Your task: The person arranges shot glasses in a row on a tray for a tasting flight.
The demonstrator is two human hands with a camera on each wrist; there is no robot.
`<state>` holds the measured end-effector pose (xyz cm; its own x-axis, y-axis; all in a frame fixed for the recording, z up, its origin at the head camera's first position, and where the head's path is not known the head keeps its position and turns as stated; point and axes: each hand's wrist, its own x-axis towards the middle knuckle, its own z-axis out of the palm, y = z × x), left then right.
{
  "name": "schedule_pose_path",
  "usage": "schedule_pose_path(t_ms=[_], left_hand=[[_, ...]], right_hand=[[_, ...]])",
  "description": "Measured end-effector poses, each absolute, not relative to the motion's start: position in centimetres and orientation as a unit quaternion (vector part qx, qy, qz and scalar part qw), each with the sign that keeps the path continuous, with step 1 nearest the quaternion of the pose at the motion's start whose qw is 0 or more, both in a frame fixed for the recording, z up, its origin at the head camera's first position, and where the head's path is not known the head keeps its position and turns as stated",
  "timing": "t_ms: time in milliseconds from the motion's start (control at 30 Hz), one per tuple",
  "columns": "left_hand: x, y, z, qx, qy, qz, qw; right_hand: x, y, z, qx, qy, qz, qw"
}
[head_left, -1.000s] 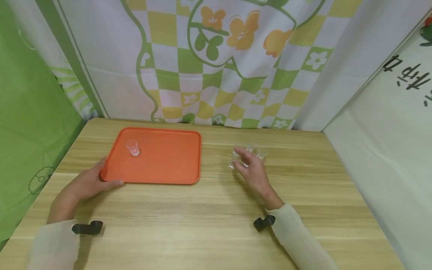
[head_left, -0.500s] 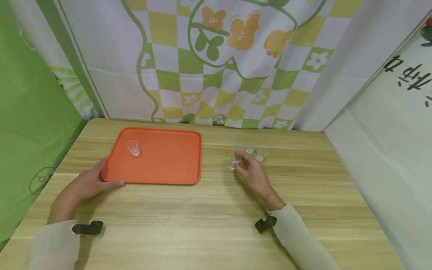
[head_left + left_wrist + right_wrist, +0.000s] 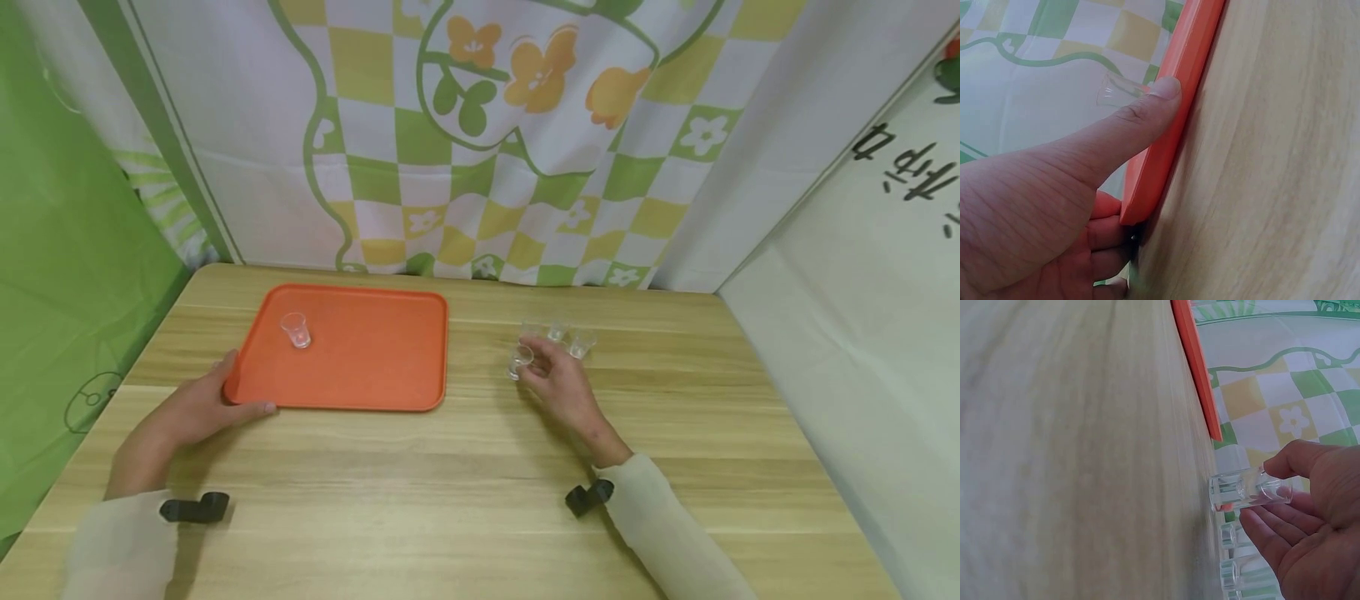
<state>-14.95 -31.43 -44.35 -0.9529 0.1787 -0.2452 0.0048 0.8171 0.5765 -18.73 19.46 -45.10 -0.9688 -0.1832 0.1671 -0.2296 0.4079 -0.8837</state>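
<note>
An orange tray lies on the wooden table, its near-left corner between the thumb and fingers of my left hand. In the left wrist view, the thumb presses the tray's outer edge and the other fingers bend by the corner. One clear shot glass stands upright on the tray toward the far left. To the tray's right, my right hand pinches another clear shot glass near its rim. That glass stands upright, its base at or close to the tabletop. Several similar glasses sit just behind, partly hidden by my fingers.
Beyond the table's far edge hangs a checked, flowered curtain. Green sheeting borders the left side, and a white panel with dark writing stands at the right. Black camera mounts sit on both wrists.
My right thumb and fingers have come together on the nearest shot glass, which has shifted very slightly. My left hand and the tray have stayed where they were.
</note>
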Motion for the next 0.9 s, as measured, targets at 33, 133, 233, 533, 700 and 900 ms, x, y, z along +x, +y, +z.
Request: schedule_pose_path(t_ms=[33, 133, 233, 533, 700, 900], left_hand=[[-14.95, -31.44, -44.35, 0.048, 0.942, 0.299, 0.146], [-14.97, -31.45, -44.37, 0.047, 0.941, 0.301, 0.149], [-14.99, -31.45, -44.39, 0.046, 0.940, 0.302, 0.150], [-14.96, -31.43, -44.32, 0.048, 0.940, 0.303, 0.148], [-14.88, -31.38, -44.28, 0.050, 0.940, 0.304, 0.147], [-14.86, -31.37, -44.18, 0.045, 0.940, 0.301, 0.153]], right_hand=[[-18.75, 19.46, -45.09, 0.122, -0.839, 0.530, 0.019], [-18.80, 19.47, -45.17, 0.122, -0.841, 0.527, 0.015], [-18.81, 19.46, -45.20, 0.122, -0.842, 0.525, 0.013], [-18.87, 19.40, -45.48, 0.127, -0.847, 0.516, 0.018], [-18.87, 19.32, -45.55, 0.129, -0.852, 0.507, 0.020], [-18.85, 19.29, -45.55, 0.124, -0.859, 0.497, 0.025]])
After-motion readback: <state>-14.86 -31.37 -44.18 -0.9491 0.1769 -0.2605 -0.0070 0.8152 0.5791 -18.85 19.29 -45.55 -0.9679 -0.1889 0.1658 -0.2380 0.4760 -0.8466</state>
